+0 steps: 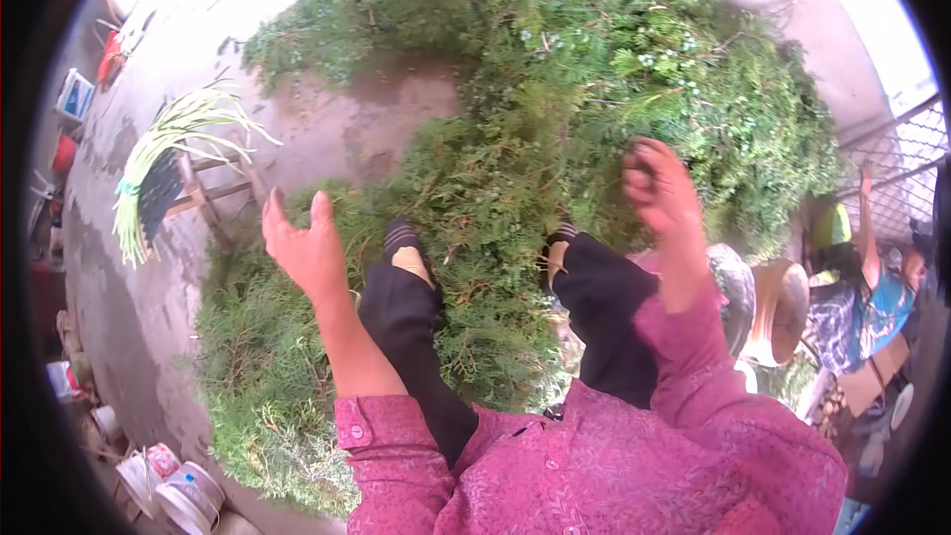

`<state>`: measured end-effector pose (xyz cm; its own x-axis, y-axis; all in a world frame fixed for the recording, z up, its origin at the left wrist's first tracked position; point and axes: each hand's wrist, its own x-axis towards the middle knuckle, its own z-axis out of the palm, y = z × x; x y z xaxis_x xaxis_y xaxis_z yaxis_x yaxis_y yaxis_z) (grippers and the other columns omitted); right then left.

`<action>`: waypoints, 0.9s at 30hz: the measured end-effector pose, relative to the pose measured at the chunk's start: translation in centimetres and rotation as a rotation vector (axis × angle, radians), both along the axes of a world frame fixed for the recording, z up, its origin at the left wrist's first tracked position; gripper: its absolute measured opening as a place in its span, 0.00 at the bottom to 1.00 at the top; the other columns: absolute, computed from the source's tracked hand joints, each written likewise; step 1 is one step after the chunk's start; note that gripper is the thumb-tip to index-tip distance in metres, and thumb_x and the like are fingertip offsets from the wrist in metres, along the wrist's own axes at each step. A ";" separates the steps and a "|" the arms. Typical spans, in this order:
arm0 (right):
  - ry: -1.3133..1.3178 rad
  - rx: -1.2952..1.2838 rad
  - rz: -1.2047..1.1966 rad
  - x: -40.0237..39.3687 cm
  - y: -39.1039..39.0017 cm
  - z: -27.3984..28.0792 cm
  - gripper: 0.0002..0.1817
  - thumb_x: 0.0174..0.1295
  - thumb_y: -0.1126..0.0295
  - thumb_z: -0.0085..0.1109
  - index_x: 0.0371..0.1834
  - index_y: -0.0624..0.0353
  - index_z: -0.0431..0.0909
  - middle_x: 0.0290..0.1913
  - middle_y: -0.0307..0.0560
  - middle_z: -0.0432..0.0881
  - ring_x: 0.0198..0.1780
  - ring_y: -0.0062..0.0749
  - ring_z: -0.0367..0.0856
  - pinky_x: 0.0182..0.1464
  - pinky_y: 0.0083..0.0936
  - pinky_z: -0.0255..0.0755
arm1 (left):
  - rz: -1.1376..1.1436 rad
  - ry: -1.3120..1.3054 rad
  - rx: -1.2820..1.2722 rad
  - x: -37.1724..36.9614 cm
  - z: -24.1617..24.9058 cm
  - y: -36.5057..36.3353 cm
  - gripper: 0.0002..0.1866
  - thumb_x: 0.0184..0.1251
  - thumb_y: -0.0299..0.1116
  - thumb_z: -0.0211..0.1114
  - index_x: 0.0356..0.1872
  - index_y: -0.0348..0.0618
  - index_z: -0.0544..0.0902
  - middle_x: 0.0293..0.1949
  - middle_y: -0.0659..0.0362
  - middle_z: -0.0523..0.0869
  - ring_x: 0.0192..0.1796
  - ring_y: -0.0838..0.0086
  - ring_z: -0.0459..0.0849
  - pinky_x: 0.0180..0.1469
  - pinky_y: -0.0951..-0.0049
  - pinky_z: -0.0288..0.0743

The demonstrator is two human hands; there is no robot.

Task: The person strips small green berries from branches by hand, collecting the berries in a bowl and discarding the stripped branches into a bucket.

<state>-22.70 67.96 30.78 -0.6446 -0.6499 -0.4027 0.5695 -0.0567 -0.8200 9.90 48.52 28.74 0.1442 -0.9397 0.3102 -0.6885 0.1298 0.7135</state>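
My left hand is raised over a big heap of green cypress-like branches, fingers spread, holding nothing. My right hand hovers above the same heap with its fingers curled in; whether a sprig is pinched in them cannot be seen. Both arms wear pink patterned sleeves. My legs in black trousers and black shoes rest on the greenery, one foot near each hand.
A bundle of long green stalks lies on a wooden stool at the left. White buckets stand at the lower left. Another person sits at the right by a wire fence, beside metal bowls. Bare concrete floor lies at the left.
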 end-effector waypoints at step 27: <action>1.108 0.950 1.746 6.7 0.4 -19.6 0.13 0.48 0.61 0.60 0.27 0.60 0.79 0.31 0.53 0.80 0.36 0.42 0.79 0.38 0.34 0.72 | -0.359 0.260 0.106 -6.8 -0.4 2.1 0.21 0.54 0.37 0.65 0.46 0.33 0.77 0.52 0.44 0.75 0.57 0.54 0.70 0.59 0.61 0.62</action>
<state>-16.02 68.35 11.19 0.0327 -0.5450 -0.8378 -0.9283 0.2940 -0.2275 3.06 50.61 28.30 -0.1360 -0.9690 0.2064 -0.4098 0.2447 0.8788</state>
